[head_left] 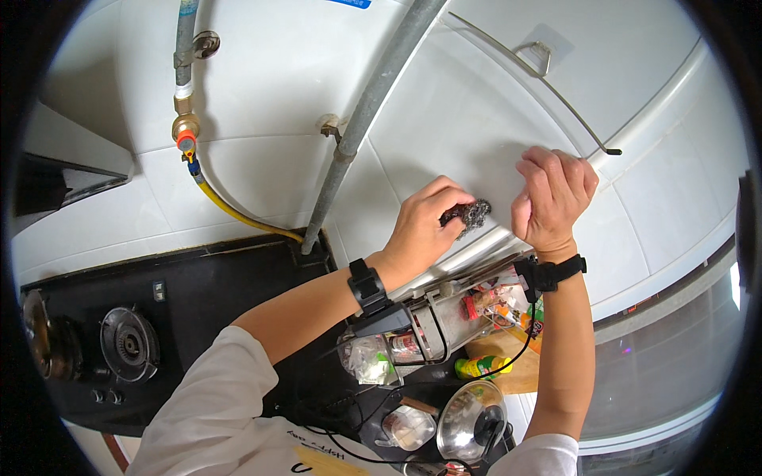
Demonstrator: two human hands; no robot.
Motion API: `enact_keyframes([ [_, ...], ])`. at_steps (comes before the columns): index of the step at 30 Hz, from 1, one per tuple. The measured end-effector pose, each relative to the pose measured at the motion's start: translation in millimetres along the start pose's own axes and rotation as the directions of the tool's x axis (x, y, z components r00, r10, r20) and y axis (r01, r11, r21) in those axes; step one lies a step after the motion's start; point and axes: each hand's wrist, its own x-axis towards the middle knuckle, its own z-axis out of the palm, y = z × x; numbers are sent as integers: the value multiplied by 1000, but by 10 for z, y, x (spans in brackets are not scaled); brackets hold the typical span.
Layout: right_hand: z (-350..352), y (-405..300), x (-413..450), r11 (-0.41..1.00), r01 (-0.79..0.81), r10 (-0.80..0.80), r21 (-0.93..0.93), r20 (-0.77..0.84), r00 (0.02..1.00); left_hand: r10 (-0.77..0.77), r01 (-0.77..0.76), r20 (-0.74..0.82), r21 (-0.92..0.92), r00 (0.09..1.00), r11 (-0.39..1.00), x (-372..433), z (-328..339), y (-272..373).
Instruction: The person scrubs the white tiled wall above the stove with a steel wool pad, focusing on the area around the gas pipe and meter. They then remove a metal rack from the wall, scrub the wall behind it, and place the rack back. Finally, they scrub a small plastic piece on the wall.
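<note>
A dark metal scouring pad [475,216] is held in the fingers of my left hand [430,221], close to the white tiled wall [393,178]. To its right, my right hand [551,193] is raised near the white window ledge with its fingers curled; whether anything is inside them I cannot tell. Above it a thin metal rod [536,74] with a black tip slants across the wall by a metal hook [543,58]. Both wrists wear black straps with devices, and a black cable hangs from the right one.
Below my hands stands a metal rack [437,333] with packets. A yellow-green bottle [481,366], a glass pan lid [470,419] and a plastic container [411,427] lie on the black counter. A grey pipe [357,131], yellow gas hose [238,217] and gas burner [130,344] are at left.
</note>
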Motion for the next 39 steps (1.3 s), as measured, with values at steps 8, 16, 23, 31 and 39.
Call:
enact_keyframes([
  [8,0,-4,-8,1000,-3,3,0,3,1000,18,-18,-2,54,1000,998,-148,-19,12],
  [16,7,0,-5,1000,6,-6,-8,-3,1000,-80,80,7,68,997,995,-160,-24,86],
  [23,7,-5,-11,1000,0,0,2,-9,1000,-6,9,-57,45,998,999,28,-31,-49],
  [31,17,-3,-17,1000,6,-6,8,-24,1000,4,-3,-17,71,1000,997,-214,4,93],
  [39,19,-3,-31,1000,1,-1,7,-16,1000,-71,75,-63,49,995,996,7,-99,-140],
])
